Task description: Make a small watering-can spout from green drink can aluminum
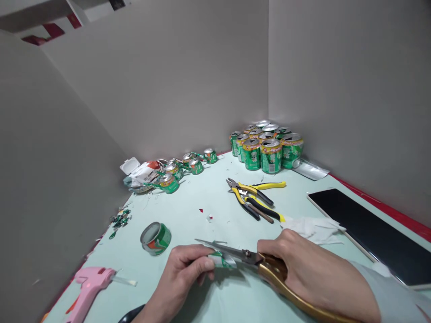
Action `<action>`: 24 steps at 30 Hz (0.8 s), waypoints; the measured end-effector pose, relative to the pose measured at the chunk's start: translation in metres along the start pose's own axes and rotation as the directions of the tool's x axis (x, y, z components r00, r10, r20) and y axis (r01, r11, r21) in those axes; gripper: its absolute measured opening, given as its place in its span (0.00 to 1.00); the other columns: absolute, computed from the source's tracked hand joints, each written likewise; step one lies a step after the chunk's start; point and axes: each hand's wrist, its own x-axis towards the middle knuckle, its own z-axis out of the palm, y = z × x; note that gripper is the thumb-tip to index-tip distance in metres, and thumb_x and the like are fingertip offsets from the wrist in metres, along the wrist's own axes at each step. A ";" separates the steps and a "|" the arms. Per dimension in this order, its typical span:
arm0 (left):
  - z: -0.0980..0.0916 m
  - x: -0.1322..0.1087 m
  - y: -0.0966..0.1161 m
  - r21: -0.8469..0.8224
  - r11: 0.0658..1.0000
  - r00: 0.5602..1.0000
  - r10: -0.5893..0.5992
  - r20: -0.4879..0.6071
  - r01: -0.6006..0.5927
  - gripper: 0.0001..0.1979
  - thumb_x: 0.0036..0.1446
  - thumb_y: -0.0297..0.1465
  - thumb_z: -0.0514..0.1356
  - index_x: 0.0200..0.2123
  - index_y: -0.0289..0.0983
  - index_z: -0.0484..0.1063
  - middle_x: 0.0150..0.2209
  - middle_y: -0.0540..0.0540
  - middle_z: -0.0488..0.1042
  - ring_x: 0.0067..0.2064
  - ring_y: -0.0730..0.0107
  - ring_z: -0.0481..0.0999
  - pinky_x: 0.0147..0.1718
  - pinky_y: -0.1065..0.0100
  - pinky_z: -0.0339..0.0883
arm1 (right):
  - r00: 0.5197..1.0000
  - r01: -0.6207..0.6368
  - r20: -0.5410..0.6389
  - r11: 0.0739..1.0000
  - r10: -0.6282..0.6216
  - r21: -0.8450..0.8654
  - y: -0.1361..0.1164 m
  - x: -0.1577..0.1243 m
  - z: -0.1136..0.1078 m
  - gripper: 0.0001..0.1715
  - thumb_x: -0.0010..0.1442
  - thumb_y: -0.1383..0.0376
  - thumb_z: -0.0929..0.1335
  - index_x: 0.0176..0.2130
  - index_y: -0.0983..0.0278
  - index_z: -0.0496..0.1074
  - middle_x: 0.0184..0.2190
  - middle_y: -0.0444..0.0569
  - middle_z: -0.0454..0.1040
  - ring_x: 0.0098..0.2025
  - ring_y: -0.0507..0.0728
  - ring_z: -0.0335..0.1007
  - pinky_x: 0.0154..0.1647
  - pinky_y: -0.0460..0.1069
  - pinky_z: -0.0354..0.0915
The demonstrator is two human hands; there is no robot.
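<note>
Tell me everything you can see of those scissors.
The scissors have slender grey blades that look metal, a round pivot screw and glossy gold-coloured handles. They are in the foreground, gripped at the handles by the right hand, tips toward the picture's left. The blades meet the green-and-white strip in the left hand; actual contact is unclear.
</note>
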 end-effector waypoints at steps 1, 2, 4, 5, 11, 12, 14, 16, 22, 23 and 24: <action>0.001 0.000 0.001 0.017 1.000 1.000 0.002 0.009 -0.002 0.12 0.55 0.34 0.65 0.24 0.34 0.81 0.19 0.48 0.73 0.21 0.76 0.62 0.21 0.72 0.54 | 1.000 0.001 0.000 1.000 -0.001 0.004 0.000 0.000 -0.001 0.08 0.59 0.65 0.66 0.28 0.60 0.74 0.23 0.50 0.72 0.30 0.60 0.70 0.26 0.48 0.52; 0.001 -0.001 0.001 0.029 1.000 1.000 0.008 0.013 -0.008 0.12 0.55 0.35 0.65 0.24 0.34 0.82 0.19 0.48 0.74 0.21 0.75 0.62 0.21 0.73 0.55 | 1.000 -0.004 0.003 1.000 0.004 0.006 0.000 0.001 -0.002 0.09 0.59 0.63 0.67 0.28 0.60 0.73 0.23 0.50 0.72 0.30 0.60 0.70 0.26 0.48 0.52; 0.000 -0.001 0.000 0.031 0.999 1.000 0.029 0.003 -0.030 0.12 0.55 0.36 0.65 0.26 0.35 0.83 0.20 0.48 0.75 0.22 0.75 0.64 0.22 0.72 0.57 | 0.999 -0.045 0.012 0.999 0.045 -0.002 0.002 0.003 -0.006 0.11 0.59 0.59 0.67 0.27 0.59 0.71 0.23 0.49 0.72 0.28 0.60 0.69 0.25 0.48 0.51; -0.001 0.000 -0.001 0.026 0.999 0.999 0.041 -0.012 -0.041 0.11 0.55 0.36 0.65 0.28 0.35 0.83 0.21 0.47 0.76 0.22 0.74 0.65 0.22 0.72 0.59 | 0.997 -0.074 0.007 0.997 0.074 -0.007 0.002 0.005 -0.007 0.12 0.60 0.58 0.66 0.27 0.59 0.69 0.22 0.47 0.71 0.26 0.59 0.67 0.25 0.48 0.51; -0.003 -0.002 -0.001 0.203 0.952 0.943 0.270 -0.196 -0.231 0.06 0.55 0.32 0.66 0.32 0.40 0.84 0.23 0.48 0.79 0.26 0.68 0.73 0.28 0.70 0.66 | 0.985 -0.126 -0.104 0.989 0.134 0.081 0.012 0.014 -0.009 0.14 0.59 0.55 0.66 0.26 0.58 0.63 0.20 0.42 0.67 0.22 0.54 0.57 0.24 0.47 0.52; -0.003 -0.003 0.000 0.250 0.929 0.917 0.329 -0.224 -0.273 0.05 0.55 0.31 0.65 0.33 0.41 0.84 0.23 0.49 0.79 0.27 0.68 0.74 0.29 0.70 0.66 | 0.986 -0.114 -0.108 0.988 0.125 0.106 0.013 0.015 -0.009 0.13 0.59 0.56 0.66 0.26 0.59 0.64 0.21 0.42 0.68 0.22 0.54 0.57 0.24 0.47 0.53; -0.001 -0.006 0.002 0.328 0.881 0.864 0.432 -0.259 -0.342 0.06 0.55 0.28 0.65 0.34 0.43 0.84 0.23 0.50 0.80 0.28 0.66 0.75 0.30 0.70 0.67 | 0.986 -0.090 -0.121 0.982 0.111 0.165 0.015 0.017 -0.008 0.11 0.58 0.57 0.67 0.27 0.59 0.65 0.21 0.41 0.68 0.23 0.53 0.57 0.25 0.47 0.53; 0.000 -0.008 0.003 0.388 0.830 0.810 0.518 -0.273 -0.400 0.08 0.55 0.26 0.65 0.35 0.43 0.83 0.25 0.50 0.81 0.29 0.66 0.76 0.30 0.70 0.67 | 0.986 -0.059 -0.134 0.962 0.098 0.267 0.013 0.019 -0.009 0.11 0.56 0.58 0.68 0.28 0.60 0.65 0.21 0.40 0.66 0.23 0.52 0.56 0.24 0.46 0.53; 0.008 -0.013 0.004 0.552 0.620 0.651 0.739 -0.172 -0.557 0.15 0.55 0.20 0.64 0.42 0.43 0.80 0.33 0.48 0.82 0.33 0.65 0.78 0.33 0.70 0.69 | 0.992 -0.101 0.124 0.572 -0.001 0.814 -0.015 0.021 -0.013 0.20 0.55 0.50 0.71 0.33 0.62 0.64 0.22 0.39 0.68 0.20 0.48 0.60 0.19 0.44 0.57; 0.009 -0.014 0.004 0.577 0.582 0.632 0.762 -0.140 -0.574 0.16 0.55 0.19 0.64 0.44 0.43 0.79 0.33 0.48 0.82 0.33 0.65 0.78 0.34 0.70 0.69 | 0.991 -0.100 0.131 0.495 -0.030 0.863 -0.022 0.021 -0.012 0.23 0.54 0.48 0.72 0.36 0.62 0.64 0.25 0.41 0.71 0.22 0.49 0.63 0.22 0.44 0.60; 0.010 -0.014 0.004 0.600 0.539 0.611 0.785 -0.104 -0.591 0.18 0.55 0.18 0.63 0.46 0.42 0.78 0.33 0.47 0.82 0.32 0.66 0.78 0.35 0.69 0.69 | 0.990 -0.097 0.131 0.430 -0.049 0.898 -0.028 0.021 -0.009 0.25 0.53 0.47 0.72 0.38 0.62 0.65 0.27 0.43 0.73 0.23 0.50 0.66 0.24 0.45 0.63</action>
